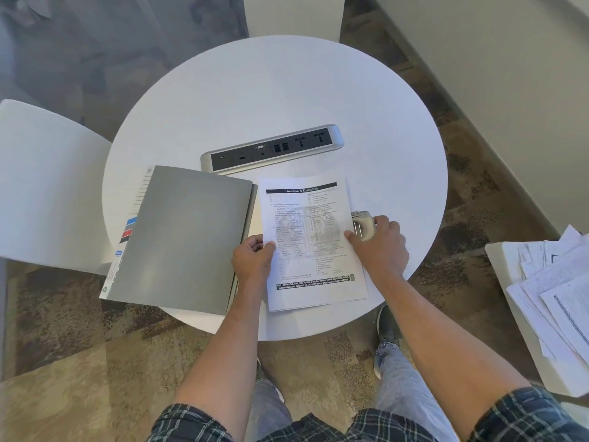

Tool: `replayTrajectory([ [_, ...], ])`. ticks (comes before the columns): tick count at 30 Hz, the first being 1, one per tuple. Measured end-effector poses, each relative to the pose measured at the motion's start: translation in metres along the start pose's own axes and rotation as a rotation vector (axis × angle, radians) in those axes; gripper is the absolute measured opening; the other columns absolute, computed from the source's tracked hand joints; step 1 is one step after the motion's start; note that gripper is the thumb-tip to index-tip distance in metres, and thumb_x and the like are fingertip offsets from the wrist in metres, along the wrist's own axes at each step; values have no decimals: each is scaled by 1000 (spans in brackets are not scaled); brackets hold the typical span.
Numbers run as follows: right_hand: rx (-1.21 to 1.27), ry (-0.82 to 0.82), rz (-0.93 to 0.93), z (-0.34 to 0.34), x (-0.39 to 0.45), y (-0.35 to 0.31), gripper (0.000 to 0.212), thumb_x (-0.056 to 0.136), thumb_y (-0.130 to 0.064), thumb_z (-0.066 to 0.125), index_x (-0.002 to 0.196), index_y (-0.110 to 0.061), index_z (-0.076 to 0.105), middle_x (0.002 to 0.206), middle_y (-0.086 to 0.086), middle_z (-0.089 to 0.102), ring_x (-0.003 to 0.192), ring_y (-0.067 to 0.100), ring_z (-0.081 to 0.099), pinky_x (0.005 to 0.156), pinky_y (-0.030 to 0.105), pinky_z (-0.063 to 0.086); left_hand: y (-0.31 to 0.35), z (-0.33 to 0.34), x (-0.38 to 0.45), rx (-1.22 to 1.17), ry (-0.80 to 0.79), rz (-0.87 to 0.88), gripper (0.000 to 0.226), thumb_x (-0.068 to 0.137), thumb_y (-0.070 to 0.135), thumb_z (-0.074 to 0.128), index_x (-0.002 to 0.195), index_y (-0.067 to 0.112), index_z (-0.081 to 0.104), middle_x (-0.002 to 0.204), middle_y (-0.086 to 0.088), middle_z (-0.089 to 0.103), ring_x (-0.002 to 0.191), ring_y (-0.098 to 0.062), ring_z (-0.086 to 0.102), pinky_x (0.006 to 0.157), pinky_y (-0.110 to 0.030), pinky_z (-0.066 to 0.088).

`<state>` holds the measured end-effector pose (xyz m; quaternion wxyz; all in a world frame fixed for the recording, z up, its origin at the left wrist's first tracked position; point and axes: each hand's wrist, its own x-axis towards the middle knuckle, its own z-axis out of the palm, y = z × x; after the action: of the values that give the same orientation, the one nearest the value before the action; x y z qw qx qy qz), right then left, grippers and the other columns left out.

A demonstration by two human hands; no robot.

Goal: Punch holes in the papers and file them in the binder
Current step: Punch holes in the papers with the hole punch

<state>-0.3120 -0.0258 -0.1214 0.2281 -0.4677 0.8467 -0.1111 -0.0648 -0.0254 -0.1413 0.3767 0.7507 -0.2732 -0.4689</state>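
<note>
**Printed sheets being held at the hole punch on a round table**

A silver power and data strip (272, 148) is lying across the middle of the round white table (274, 90), just beyond the work. A white chair (41, 186) is standing at the left of the table, and on the right a white seat (522, 314) is carrying a loose heap of printed sheets (561, 298), partly cut off by the frame edge.

The grey binder (181, 237) is lying closed at the table's near left, overhanging the edge, with lined tabs and coloured labels peeking out along its left side. Its contents are hidden.

Just beside it, the papers (310, 244) are lying flat, their right edge reaching the hole punch (363, 226). How far the edge is sitting inside the punch is hard to make out, and the small print is unreadable apart from a bold header.

The left hand (253, 260) is pinching the papers' left edge, thumb on top. The right hand (379, 247) is wrapping around the punch, 1 finger lying on the sheet, and is covering most of it.
</note>
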Motion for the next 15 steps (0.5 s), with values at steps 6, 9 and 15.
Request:
replayTrajectory([
  [6,-28,16,52,4,0,-9,77,82,-67,70,135,-15,47,130,9,54,116,35,56,85,45,47,0,-2,-1,-75,-27,17,11,83,1,70,86,11,74,88,-6,79,74,-16,72,69,-32,58],
  [9,-4,6,81,5,3,-11,78,81,-69,70,132,-16,46,129,9,54,116,35,57,87,47,47,-1,-3,-2,-118,-14,15,11,83,-2,67,81,8,70,85,-5,77,71,-17,70,64,-28,55],
  [15,2,3,67,7,7,-8,73,82,-66,71,130,-16,46,127,9,55,113,35,58,88,46,46,-3,-1,4,-131,-80,-1,2,85,8,73,86,10,72,88,-4,79,78,-20,72,75,-36,56],
])
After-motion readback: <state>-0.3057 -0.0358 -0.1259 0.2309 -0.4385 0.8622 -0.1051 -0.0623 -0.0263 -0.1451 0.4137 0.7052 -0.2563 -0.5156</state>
